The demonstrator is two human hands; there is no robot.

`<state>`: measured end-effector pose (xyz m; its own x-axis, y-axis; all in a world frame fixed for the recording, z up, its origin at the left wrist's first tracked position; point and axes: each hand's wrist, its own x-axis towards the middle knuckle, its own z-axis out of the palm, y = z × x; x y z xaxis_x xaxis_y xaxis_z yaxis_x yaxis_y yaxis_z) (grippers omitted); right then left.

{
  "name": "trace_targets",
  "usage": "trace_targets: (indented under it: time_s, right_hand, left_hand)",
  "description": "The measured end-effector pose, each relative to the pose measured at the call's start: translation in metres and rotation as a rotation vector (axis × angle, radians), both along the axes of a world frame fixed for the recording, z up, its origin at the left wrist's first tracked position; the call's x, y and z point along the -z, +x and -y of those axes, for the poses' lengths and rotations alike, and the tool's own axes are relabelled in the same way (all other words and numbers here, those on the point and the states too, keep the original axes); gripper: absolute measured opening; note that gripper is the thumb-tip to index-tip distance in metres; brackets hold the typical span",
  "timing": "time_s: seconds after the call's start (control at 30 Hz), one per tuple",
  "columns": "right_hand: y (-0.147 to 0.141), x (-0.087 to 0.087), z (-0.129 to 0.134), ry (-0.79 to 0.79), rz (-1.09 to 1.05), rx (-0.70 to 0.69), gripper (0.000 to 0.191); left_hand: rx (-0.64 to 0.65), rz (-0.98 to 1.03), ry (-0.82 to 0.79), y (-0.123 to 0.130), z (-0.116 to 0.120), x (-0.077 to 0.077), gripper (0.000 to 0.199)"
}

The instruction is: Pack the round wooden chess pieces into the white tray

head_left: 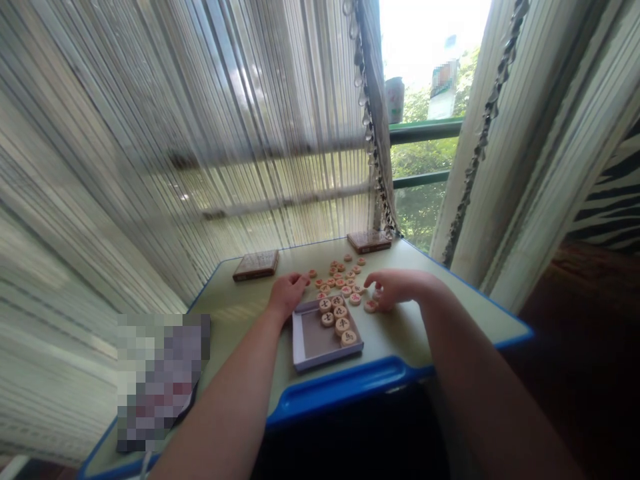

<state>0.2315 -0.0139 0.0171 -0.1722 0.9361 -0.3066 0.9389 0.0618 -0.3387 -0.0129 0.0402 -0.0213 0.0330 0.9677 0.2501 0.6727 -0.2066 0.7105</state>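
Observation:
My left hand (289, 295) rests on the table just left of the loose pieces, palm down, fingers loosely bent. Its fingertips come close to a round wooden Chinese chess piece (313, 273). On the right, my right hand (397, 288) reaches in over the pieces with its index finger and thumb apart. A piece with a red character (371, 305) lies just under its fingers. Between my arms sits a shallow open box (313, 340). Several black-marked pieces (343, 326) lie along its right side. More pieces (338, 283) are scattered beyond the box, mostly red-marked.
The pale green table (430, 327) has a blue rim with a raised blue tray edge (345, 387) in front. Two flat brown boxes (256, 264) (369, 241) stand at the far side. A blurred-out object (165, 387) lies at left. String curtains (280, 120) hang behind.

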Motion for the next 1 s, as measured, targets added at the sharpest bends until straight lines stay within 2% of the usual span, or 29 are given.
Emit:
trace_targets:
  time_s: [0.17, 0.37, 0.6, 0.87, 1.0]
  right_hand:
    - [-0.006, 0.005, -0.011, 0.166, 0.052, 0.013, 0.054]
    - [-0.006, 0.014, -0.021, 0.263, 0.015, 0.025, 0.033]
    - [0.000, 0.019, -0.030, 0.338, 0.031, 0.204, 0.035]
    - [0.001, 0.003, -0.020, 0.457, -0.108, 0.323, 0.024]
    - [0.001, 0.006, -0.020, 0.310, -0.026, 0.291, 0.030]
  left_hand:
    - [-0.008, 0.004, -0.012, 0.000, -0.001, 0.001, 0.041]
    - [-0.004, 0.020, -0.014, -0.001, -0.001, 0.001, 0.040]
    - [-0.003, 0.023, -0.002, -0.001, 0.000, 0.001, 0.039]
    - [-0.013, 0.006, 0.021, -0.001, 0.002, 0.000, 0.040]
    - [0.006, -0.016, 0.041, -0.002, 0.001, 0.002, 0.040]
